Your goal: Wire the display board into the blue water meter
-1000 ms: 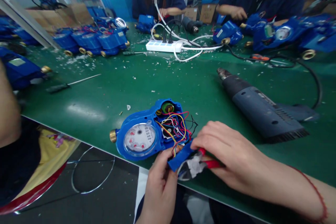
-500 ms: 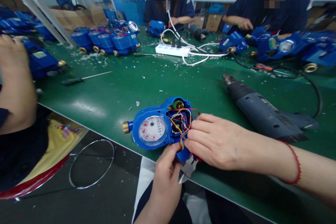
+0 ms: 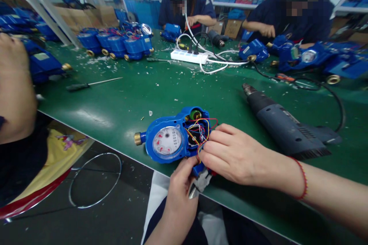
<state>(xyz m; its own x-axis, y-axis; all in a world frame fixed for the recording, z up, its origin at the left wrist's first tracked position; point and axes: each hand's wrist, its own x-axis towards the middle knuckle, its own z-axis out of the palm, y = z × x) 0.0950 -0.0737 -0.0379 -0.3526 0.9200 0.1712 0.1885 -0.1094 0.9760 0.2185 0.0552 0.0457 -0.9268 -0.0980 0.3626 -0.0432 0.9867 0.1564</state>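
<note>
A blue water meter (image 3: 155,143) with a round dial and a brass threaded end lies near the table's front edge. Its side compartment is uncovered, showing a green cylindrical cell (image 3: 195,114) and thin coloured wires (image 3: 205,124). My left hand (image 3: 181,183) is closed at the meter's lower edge, thumb against the blue housing. Over the compartment's right side, my right hand (image 3: 235,155) is closed with its fingertips at the wires. Pliers (image 3: 203,180) with metal jaws and red on the handle stick out below my right palm, jaws towards my left hand. What the fingertips pinch is hidden.
A heat gun (image 3: 287,126) lies to the right, its cord trailing back. A screwdriver (image 3: 79,87) is at left; a white power strip (image 3: 188,56) stands farther back. Several blue meters (image 3: 115,46) line the far left. Two people work opposite, and another person's arm (image 3: 14,84) is at left.
My right hand and wrist have shifted slightly left, and the pliers' jaws have swung a little down and left. The meter stays nearly in place.
</note>
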